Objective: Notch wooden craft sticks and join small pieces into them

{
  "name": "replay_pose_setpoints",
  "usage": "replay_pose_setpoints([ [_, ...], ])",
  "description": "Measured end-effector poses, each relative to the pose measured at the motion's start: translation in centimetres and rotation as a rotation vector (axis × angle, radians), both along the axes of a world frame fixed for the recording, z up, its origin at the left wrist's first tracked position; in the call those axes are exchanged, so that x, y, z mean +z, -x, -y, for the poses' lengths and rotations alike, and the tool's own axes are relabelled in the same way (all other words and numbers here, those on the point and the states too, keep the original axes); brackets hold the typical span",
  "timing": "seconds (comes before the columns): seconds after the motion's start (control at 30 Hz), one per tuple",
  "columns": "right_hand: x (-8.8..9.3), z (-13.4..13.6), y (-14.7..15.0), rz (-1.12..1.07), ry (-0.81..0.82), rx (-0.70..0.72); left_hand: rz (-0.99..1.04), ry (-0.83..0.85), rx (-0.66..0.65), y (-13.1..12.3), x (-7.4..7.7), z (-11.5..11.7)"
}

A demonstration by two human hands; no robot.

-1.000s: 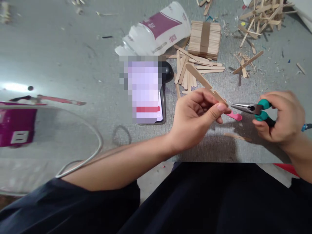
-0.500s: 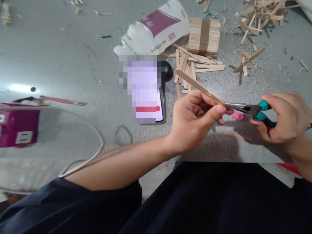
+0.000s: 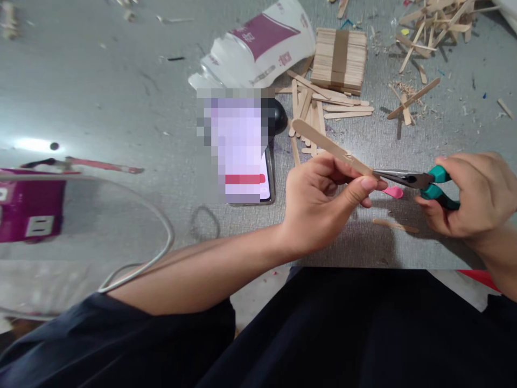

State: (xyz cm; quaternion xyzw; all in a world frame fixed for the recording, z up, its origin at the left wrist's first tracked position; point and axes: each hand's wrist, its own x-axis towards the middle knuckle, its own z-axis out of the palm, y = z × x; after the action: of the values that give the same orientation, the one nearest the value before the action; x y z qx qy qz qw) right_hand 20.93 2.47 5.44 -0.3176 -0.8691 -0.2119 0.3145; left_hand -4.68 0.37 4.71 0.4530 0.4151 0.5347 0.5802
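Between the thumb and fingers of my left hand [image 3: 323,199] is a wooden craft stick [image 3: 329,144], slanting up to the left, with a small splintered mark on its face. My right hand [image 3: 480,194] is closed round the teal handles of long-nose pliers [image 3: 420,180]. The tips of the pliers meet the stick's lower right end, close to my left fingertips; whether they grip it is partly hidden by the fingers. Below the pliers, a pink object [image 3: 393,192] and a loose craft stick [image 3: 396,226] lie on the table.
A bundled stack of craft sticks [image 3: 351,62], loose sticks [image 3: 311,110] and a plastic bag [image 3: 262,46] lie beyond my hands. A stick pile [image 3: 436,27] is at the upper right. Left are a phone [image 3: 264,178], a grey cable [image 3: 161,215] and a purple box [image 3: 32,207].
Almost nothing differs. The upper end of the craft stick has dipped slightly, and the pliers have shifted a touch to the right.
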Motion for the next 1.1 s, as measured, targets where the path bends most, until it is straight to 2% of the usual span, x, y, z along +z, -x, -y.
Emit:
replay_pose_setpoints([
  [0.2,0.4,0.2,-0.2,0.006,0.075,-0.009,0.058,0.025,-0.031,-0.1,0.5,0.0],
  [0.37,1.0,-0.3,-0.4,-0.019,0.127,-0.076,0.079,0.058,-0.06,0.0,0.6,-0.2],
  [0.63,0.2,-0.7,-0.7,-0.022,0.155,0.01,0.053,-0.012,-0.012,0.0,0.5,-0.4],
  [0.77,0.4,-0.4,-0.6,-0.026,0.161,0.055,-0.002,-0.077,-0.005,0.0,0.3,-0.5],
  [0.93,0.6,-0.2,-0.5,-0.009,0.201,0.039,-0.006,-0.127,0.002,0.1,0.0,-0.5],
  [1.1,0.6,-0.4,-0.3,-0.013,0.164,0.078,-0.022,-0.16,0.005,0.0,-0.3,-0.4],
])
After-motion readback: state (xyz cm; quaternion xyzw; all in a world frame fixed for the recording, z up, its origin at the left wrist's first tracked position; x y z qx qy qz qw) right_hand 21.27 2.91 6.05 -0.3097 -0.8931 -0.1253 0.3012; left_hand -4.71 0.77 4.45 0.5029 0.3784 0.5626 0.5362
